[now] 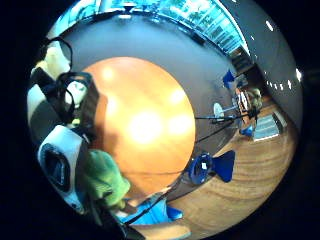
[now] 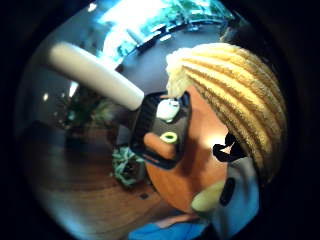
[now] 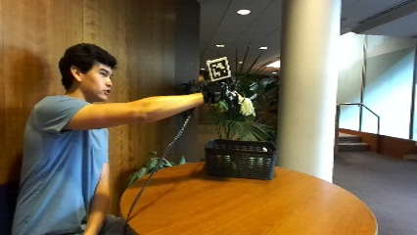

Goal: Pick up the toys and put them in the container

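In the outside view my gloved right hand (image 3: pixel 217 92) is stretched out high above the black basket (image 3: pixel 240 159), which stands at the far side of the round wooden table (image 3: pixel 261 208). It grips a pale yellow plush toy (image 3: pixel 246 105) that hangs above the basket. Close to the palm, the toy's ribbed yellow body (image 2: pixel 235 87) fills much of the thumb side view, and a greenish part of it (image 1: pixel 102 177) shows in the little finger side view. Inside the basket (image 2: pixel 145 122) lie a white toy (image 2: pixel 169 109) and an orange toy with a green ring (image 2: pixel 161 142).
A thick white pillar (image 3: pixel 310 83) rises just behind the table at the right, and a leafy plant (image 3: pixel 251 125) stands behind the basket. A wood-panelled wall is behind the person. Blue chairs (image 1: pixel 220 167) stand on the floor beyond the table edge.
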Action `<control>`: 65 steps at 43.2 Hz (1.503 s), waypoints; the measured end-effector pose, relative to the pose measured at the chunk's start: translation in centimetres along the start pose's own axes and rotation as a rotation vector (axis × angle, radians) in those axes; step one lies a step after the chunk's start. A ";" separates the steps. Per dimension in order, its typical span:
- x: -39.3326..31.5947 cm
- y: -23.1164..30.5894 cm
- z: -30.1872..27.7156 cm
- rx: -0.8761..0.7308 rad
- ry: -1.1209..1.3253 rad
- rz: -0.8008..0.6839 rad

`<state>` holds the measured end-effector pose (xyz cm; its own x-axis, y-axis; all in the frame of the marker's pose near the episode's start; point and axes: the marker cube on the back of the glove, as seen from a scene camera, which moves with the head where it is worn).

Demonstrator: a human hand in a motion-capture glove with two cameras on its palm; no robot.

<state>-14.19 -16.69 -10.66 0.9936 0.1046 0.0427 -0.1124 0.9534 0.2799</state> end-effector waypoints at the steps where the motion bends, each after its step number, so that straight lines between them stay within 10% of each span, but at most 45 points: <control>1: -1.5 -0.3 0.2 0.000 -0.010 0.003; 23: -13.0 -2.2 5.7 -0.016 -0.308 -0.118; 28: -13.1 -3.2 7.6 -0.060 -0.249 0.081; 34: -12.4 -1.9 9.7 -0.179 -0.172 -0.098; 65: -8.6 -2.2 5.8 -0.123 -0.005 0.045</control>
<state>-22.60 -21.34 -6.13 0.9875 0.1468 0.0570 -0.1541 0.9754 0.1574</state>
